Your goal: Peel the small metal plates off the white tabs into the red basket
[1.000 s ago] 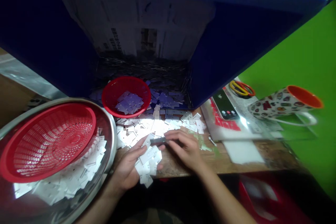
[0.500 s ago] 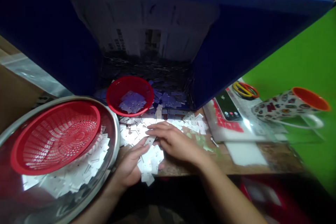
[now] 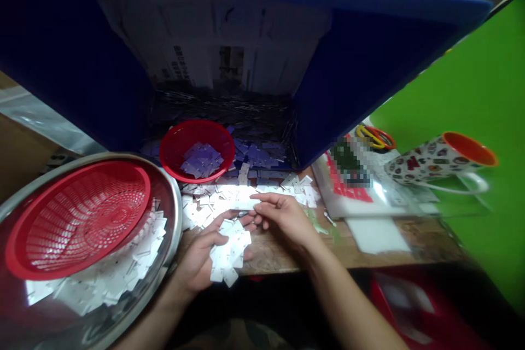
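Observation:
My left hand (image 3: 200, 262) lies palm up at the near table edge, cupping a stack of small white cards (image 3: 227, 249). My right hand (image 3: 283, 216) sits just right of it, fingers pinched on one white card (image 3: 245, 205) above the stack. More white cards (image 3: 246, 194) lie scattered on the wooden table (image 3: 283, 254) beyond both hands. A small red bowl (image 3: 197, 150) holding several cards stands behind them, at the mouth of a big blue bin (image 3: 369, 65) lying on its side.
At left, a steel basin (image 3: 172, 197) holds a red colander (image 3: 77, 219) and a heap of white cards. To the right lie a phone (image 3: 348, 167) on a plastic sheet, coloured rings (image 3: 375, 136) and a patterned mug (image 3: 443, 161) on its side.
My right hand rose from lying flat over the card pile and now pinches one card above the left hand's stack. The left hand stayed put with its cards.

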Motion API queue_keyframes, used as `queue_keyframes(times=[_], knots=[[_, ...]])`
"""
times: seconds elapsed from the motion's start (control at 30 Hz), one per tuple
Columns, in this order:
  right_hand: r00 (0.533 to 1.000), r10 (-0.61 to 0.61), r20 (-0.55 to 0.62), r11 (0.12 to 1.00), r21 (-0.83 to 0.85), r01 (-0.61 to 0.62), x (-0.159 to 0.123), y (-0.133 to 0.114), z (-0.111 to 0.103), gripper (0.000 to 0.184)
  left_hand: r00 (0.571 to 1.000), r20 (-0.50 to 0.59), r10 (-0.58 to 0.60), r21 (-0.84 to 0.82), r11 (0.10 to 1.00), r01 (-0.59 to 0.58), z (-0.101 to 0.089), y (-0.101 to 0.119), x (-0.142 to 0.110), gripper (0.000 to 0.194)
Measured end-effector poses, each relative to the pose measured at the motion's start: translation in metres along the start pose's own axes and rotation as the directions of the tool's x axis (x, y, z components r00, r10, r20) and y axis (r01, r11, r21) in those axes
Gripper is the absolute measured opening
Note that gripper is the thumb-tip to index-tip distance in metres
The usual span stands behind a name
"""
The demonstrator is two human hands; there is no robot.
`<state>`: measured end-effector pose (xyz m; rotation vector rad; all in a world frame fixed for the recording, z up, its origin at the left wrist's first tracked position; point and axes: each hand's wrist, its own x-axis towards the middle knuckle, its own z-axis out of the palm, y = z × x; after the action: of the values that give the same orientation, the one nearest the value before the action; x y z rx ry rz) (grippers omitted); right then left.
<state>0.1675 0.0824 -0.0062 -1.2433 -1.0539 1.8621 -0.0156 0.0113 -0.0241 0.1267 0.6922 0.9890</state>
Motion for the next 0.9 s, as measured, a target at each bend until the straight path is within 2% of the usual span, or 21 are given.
queue_keyframes(times=[0.2, 0.47, 0.63, 0.73, 0.8, 0.9], knots=[[1.000, 0.022, 0.012, 0.995, 0.094, -0.023, -0.007, -0.004, 0.001, 0.037, 0.996, -0.089, 0.015, 0.022, 1.000, -0.014, 0.002, -0.002, 0.000, 0.051], [0.996, 0.013, 0.087, 0.998, 0.062, -0.018, -0.004, -0.012, 0.001, 0.037, 0.999, -0.036, 0.036, 0.056, 0.998, -0.034, 0.005, -0.002, 0.000, 0.048], [0.991, -0.073, 0.109, 0.995, 0.069, 0.065, 0.011, -0.045, 0.020, 0.035, 0.998, -0.044, 0.038, 0.081, 0.996, -0.035, 0.003, -0.003, -0.001, 0.046], [0.971, -0.196, 0.140, 0.972, 0.162, 0.172, 0.018, -0.066, 0.034, 0.051, 0.998, -0.052, 0.035, 0.074, 0.997, -0.031, 0.003, -0.004, -0.001, 0.041], [0.958, -0.257, 0.127, 0.966, 0.075, 0.249, 0.017, -0.067, 0.036, 0.055, 0.999, -0.048, 0.017, 0.062, 0.998, -0.014, 0.002, -0.004, -0.001, 0.039], [0.962, -0.239, 0.131, 0.930, -0.255, 0.265, 0.009, -0.047, 0.029, 0.035, 0.999, -0.033, -0.006, 0.052, 0.999, 0.008, 0.002, -0.003, -0.001, 0.038]])
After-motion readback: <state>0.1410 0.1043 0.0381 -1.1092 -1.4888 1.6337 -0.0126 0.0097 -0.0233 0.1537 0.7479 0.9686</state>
